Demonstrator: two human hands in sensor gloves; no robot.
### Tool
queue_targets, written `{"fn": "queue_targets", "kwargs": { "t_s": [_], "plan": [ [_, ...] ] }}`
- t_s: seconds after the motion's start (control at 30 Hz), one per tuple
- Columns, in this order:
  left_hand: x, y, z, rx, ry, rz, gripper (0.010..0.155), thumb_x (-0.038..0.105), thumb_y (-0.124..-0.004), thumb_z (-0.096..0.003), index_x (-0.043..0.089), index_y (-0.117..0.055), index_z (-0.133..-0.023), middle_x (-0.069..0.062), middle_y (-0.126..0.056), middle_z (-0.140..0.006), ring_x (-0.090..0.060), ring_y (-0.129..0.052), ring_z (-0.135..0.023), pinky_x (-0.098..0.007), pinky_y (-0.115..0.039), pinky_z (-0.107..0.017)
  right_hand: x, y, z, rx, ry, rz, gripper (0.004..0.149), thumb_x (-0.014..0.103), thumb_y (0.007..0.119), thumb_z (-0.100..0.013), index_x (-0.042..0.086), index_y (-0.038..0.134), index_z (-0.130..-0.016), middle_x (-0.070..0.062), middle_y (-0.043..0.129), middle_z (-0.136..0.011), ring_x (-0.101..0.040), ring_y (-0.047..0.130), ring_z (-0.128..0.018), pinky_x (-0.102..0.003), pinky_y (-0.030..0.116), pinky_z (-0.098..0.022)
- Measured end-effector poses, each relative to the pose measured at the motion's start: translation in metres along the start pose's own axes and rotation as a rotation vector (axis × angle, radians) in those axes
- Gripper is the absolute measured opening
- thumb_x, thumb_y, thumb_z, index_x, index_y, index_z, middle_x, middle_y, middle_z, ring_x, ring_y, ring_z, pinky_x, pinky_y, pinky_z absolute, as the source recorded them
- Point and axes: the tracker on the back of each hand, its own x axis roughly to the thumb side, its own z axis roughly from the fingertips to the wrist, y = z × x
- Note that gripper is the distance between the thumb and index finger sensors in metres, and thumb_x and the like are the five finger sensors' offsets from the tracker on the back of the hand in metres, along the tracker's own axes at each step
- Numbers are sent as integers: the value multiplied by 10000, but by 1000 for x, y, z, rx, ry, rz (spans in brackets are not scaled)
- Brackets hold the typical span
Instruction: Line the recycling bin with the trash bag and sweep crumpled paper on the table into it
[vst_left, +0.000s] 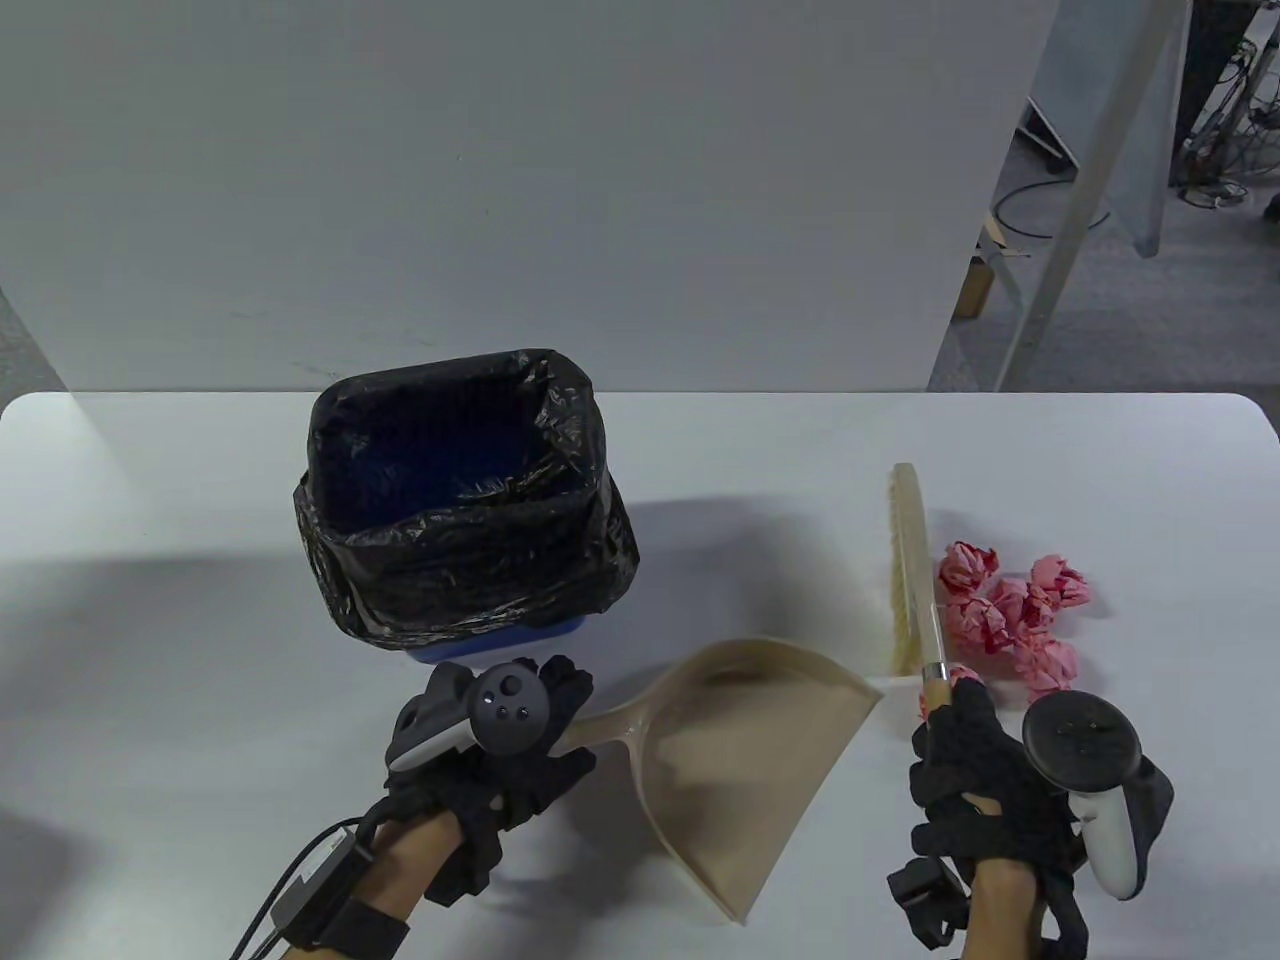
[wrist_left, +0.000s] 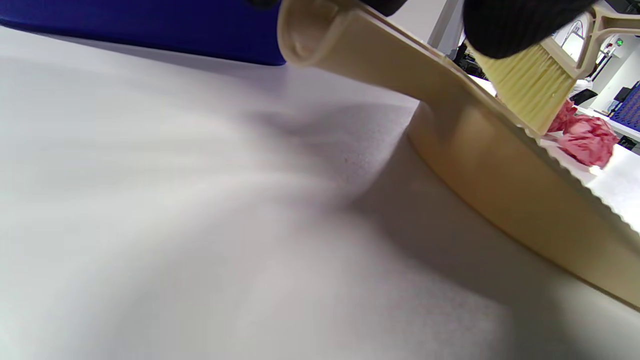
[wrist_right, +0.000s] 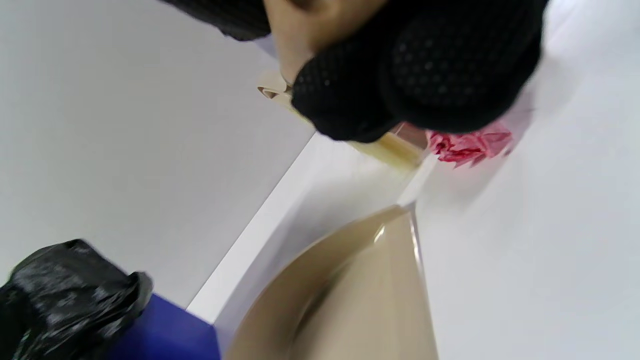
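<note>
Left hand (vst_left: 500, 740): nearest the camera, at the near edge; black knit glove, fingers curled round the dustpan's handle.
Right hand (vst_left: 975, 780): also near, black mesh-textured glove; fingers wrapped round the brush's wooden handle.
Dustpan (vst_left: 745, 760): smooth beige plastic, scoop-shaped, flat on the table (vst_left: 150, 620) between the hands, its open lip facing right, toward the brush.
Brush (vst_left: 908, 570): long pale back with straw-yellow bristles, standing just left of the paper, near the pan's lip.
Crumpled paper (vst_left: 1010, 610): several pink, wrinkled balls clustered on the right, touching one another.
Recycling bin (vst_left: 500, 650): blue, boxy, far left of the pan.
Trash bag (vst_left: 460, 510): glossy, creased black film lining the bin, folded over its rim.
</note>
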Motion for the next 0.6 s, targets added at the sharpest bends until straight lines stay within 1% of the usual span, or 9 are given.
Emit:
{"fn": "queue_targets", "kwargs": {
  "t_s": [0.17,0.3,0.37,0.43,0.5,0.57,0.6],
  "plan": [
    [0,-1,-1,0,-1,-2,788,589,-624,-577,248,-304,-1211,-52,-254,-1310,-472,-276,-1180,-773,-328,-739,-7,-2,-5,-53,15,-45,610,243,507,-635,-110,337,-1103,-325,731,-910,-287,924,-527,-430,887,-353],
    [1,-1,-1,2,9,-14,793,578,-640,-577,239,-297,-1206,-64,-255,-1305,-488,-299,-1173,-769,-347,-742,-6,-4,-4,-87,-50,-148,608,250,513,-639,-87,333,-1111,-319,720,-923,-294,910,-546,-441,872,-374],
    [1,-1,-1,5,15,-30,806,572,-665,-575,233,-292,-1204,-89,-259,-1302,-496,-321,-1171,-767,-362,-746,-4,-6,-2,-138,-85,-178,608,252,523,-639,-72,334,-1118,-315,714,-930,-303,901,-560,-452,860,-387],
    [2,-4,-3,-2,24,-53,833,561,-702,-569,217,-278,-1198,-101,-262,-1297,-509,-363,-1167,-758,-396,-756,-4,-10,0,-224,-113,-192,606,254,534,-638,-55,340,-1122,-312,710,-937,-309,896,-569,-460,853,-398],
    [5,-6,-6,-12,40,-105,867,552,-737,-560,189,-267,-1191,-135,-275,-1286,-500,-471,-1152,-734,-471,-760,-5,-14,3,-308,-122,-201,606,254,541,-637,-43,342,-1127,-308,706,-942,-312,892,-578,-467,847,-407],
    [8,-7,-7,0,54,-161,892,544,-771,-548,168,-272,-1184,-162,-333,-1269,-400,-683,-1075,-669,-582,-750,-6,-18,5,-382,-112,-195,605,252,549,-635,-31,346,-1130,-307,703,-945,-319,889,-581,-475,842,-411],
    [11,-8,-8,6,59,-191,914,540,-786,-543,161,-252,-1181,-156,-382,-1261,-352,-739,-1022,-641,-619,-739,-7,-20,6,-423,-96,-176,606,252,550,-635,-27,344,-1132,-307,702,-946,-320,887,-585,-476,841,-414]
  ]
}}
